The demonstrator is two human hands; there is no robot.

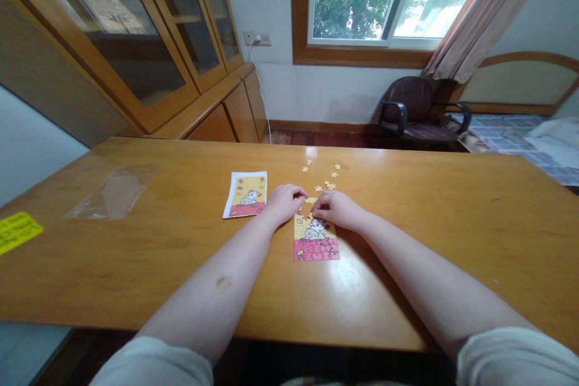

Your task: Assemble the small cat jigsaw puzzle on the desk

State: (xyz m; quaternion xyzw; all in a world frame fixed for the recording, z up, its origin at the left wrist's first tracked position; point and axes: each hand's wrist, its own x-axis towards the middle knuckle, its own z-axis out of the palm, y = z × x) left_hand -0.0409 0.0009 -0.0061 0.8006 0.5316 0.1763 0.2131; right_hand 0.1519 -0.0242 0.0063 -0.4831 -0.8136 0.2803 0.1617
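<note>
A partly assembled jigsaw puzzle (316,248) lies on the table, with a white cartoon animal on a yellow and pink ground. My left hand (284,202) is at its upper left edge, fingers curled together; what is between them, if anything, is hidden. From the right, my right hand (338,208) reaches over the puzzle's upper part, thumb and fingers pinched on a small puzzle piece (311,215). Left of the puzzle lies a printed reference picture (248,195) of the same design. Beyond my hands, several loose puzzle pieces (332,186) are scattered, pale side showing.
The wooden table (181,253) spans the view. A clear plastic bag (118,193) and a yellow label (18,232) lie at its left. Past the far edge stand a glass-door cabinet (192,81), a dark office chair (409,105) and a bed (506,136).
</note>
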